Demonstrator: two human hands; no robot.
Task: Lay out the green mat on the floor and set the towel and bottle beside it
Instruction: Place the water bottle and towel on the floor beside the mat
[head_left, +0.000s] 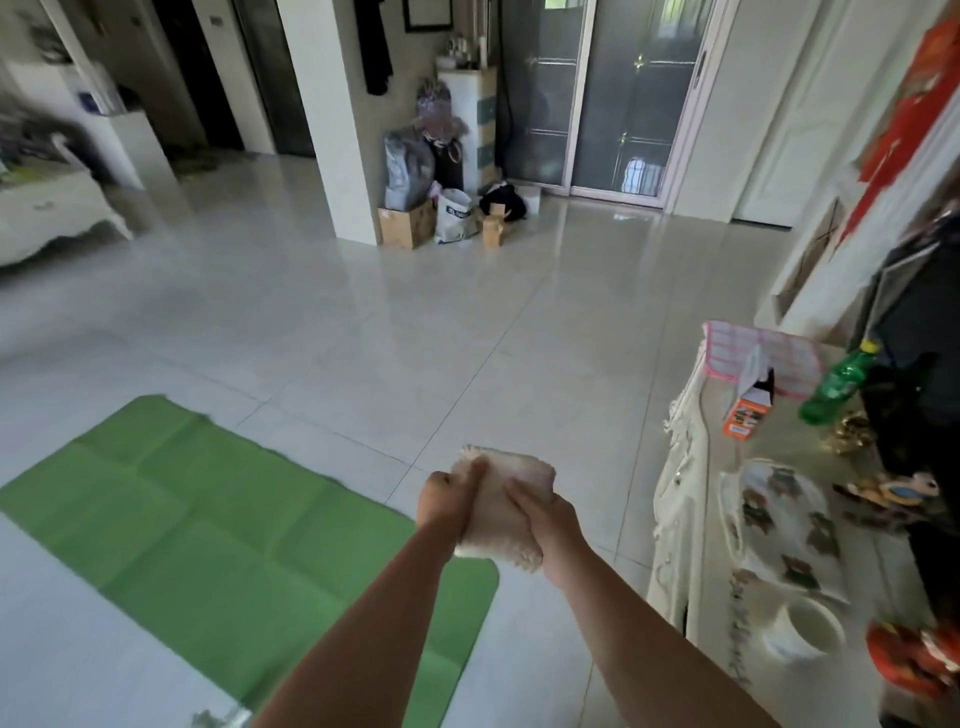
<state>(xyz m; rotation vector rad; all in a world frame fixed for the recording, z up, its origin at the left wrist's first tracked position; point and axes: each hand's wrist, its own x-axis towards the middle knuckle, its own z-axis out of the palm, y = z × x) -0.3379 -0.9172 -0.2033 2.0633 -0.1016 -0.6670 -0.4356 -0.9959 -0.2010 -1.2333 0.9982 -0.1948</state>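
The green mat lies flat and unrolled on the tiled floor at lower left, with fold creases across it. A folded cream towel is held in the air above the mat's right end. My left hand grips its left side and my right hand grips its right side. A green plastic bottle with a yellow cap lies tilted on the white cabinet at the right, apart from both hands.
The white cabinet runs along the right edge and carries a pink checked cloth, an orange carton, a patterned tray and a white bowl. Boxes and bags stand by the far pillar. Pale floor tiles stretch ahead.
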